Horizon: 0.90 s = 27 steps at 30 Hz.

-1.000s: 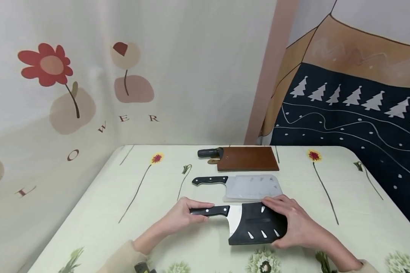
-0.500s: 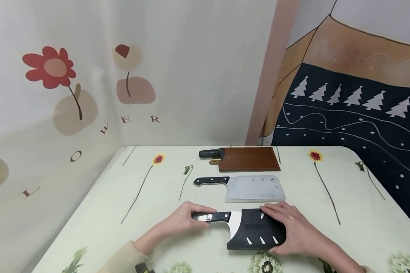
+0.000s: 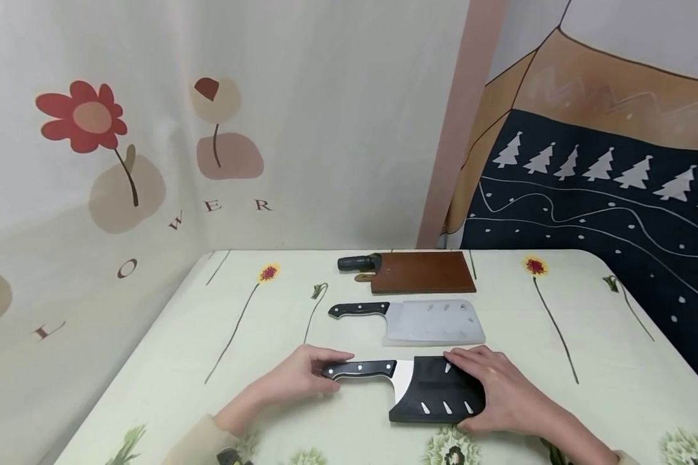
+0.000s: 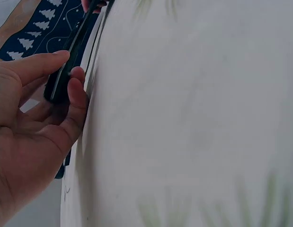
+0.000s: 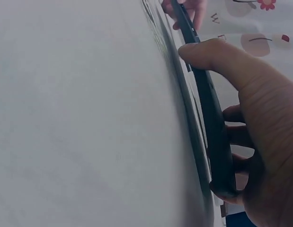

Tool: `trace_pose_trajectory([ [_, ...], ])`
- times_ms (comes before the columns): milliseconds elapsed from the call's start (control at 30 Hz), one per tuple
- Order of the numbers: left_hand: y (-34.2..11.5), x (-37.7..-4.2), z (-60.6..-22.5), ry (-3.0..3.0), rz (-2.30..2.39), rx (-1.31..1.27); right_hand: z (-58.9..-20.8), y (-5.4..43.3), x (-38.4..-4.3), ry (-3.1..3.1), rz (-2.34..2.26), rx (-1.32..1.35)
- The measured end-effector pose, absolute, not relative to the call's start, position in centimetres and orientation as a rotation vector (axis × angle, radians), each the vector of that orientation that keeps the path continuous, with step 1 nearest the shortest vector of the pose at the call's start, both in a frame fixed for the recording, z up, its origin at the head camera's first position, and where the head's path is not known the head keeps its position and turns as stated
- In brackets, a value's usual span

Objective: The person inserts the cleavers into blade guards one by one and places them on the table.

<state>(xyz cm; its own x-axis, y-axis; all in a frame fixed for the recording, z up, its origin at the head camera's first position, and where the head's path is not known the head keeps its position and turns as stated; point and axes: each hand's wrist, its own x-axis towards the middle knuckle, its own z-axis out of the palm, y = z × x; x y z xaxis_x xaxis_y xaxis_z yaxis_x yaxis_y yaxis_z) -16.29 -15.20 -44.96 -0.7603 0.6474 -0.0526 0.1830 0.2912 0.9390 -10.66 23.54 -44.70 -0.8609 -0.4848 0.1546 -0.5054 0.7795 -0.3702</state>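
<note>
A cleaver with a black riveted handle [image 3: 363, 369] lies low at the tablecloth in front of me. Its blade sits mostly inside a black sheath [image 3: 433, 391] with white slots; a bright strip of steel [image 3: 403, 378] shows near the handle. My right hand [image 3: 500, 391] holds the sheath's right end, fingers at the far edge and thumb at the near edge. Around the handle's end, my left hand [image 3: 302, 378] stands loosely, with thumb and forefinger spread wider than the handle. The left wrist view shows the handle [image 4: 66, 75] between thumb and fingers.
Behind the cleaver lies a second cleaver [image 3: 433, 321] with a translucent blade cover. Farther back, near the table's rear edge, is a brown sheath [image 3: 424, 272] with a dark handle [image 3: 355, 263] beside it. Printed curtains [image 3: 326, 129] hang behind the table.
The cleaver has come down and slightly nearer to me. My left hand has loosened and slid left toward the handle's end; my right hand still holds the sheath.
</note>
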Motion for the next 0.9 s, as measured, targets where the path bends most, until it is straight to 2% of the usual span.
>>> trace_pose_trajectory([
  [400,-16.26,-16.54,-44.37,2.385,1.248,0.817,-45.46,23.88,-11.14,-2.907,0.69,0.817],
  [900,-16.24,-16.96,-44.21,2.382,1.176,0.848,-44.86,24.11,-10.89,-3.01,0.692,0.787],
])
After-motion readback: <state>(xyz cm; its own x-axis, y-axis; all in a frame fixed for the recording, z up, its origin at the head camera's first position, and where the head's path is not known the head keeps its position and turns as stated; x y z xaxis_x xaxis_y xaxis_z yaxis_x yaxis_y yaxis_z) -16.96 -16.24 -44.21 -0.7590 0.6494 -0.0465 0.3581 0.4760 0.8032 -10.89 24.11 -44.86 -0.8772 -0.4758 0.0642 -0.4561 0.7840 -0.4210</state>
